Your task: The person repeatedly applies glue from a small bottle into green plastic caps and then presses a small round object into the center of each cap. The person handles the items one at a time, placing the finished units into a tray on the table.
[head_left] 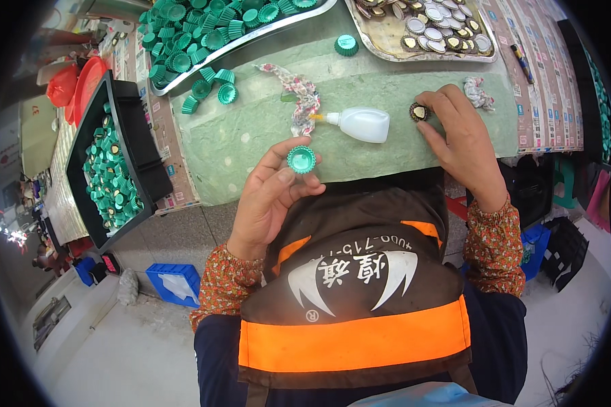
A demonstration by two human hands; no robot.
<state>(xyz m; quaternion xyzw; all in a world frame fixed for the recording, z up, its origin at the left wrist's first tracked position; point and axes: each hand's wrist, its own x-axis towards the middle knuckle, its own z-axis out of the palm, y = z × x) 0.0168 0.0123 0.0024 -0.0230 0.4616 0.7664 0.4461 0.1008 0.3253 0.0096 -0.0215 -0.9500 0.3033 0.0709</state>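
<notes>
My left hand [270,186] holds a green fluted cap [301,159] between thumb and fingers, its round hollow side facing up. Over the green cloth, my right hand [460,139] pinches a small dark round piece with a scalloped rim and a pale centre [419,112] between thumb and fingertip. Between the hands lies a white squeeze bottle [364,125] on its side, its thin yellowish nozzle pointing left at a crumpled floral rag [301,95].
Green caps fill a metal tray [251,42] at the far left, with several loose beside it. A second tray [428,57] holds round pieces. One cap [346,45] lies between them. A black bin [125,122] of caps stands left; a pen [522,64] and a small rag [478,93] lie right.
</notes>
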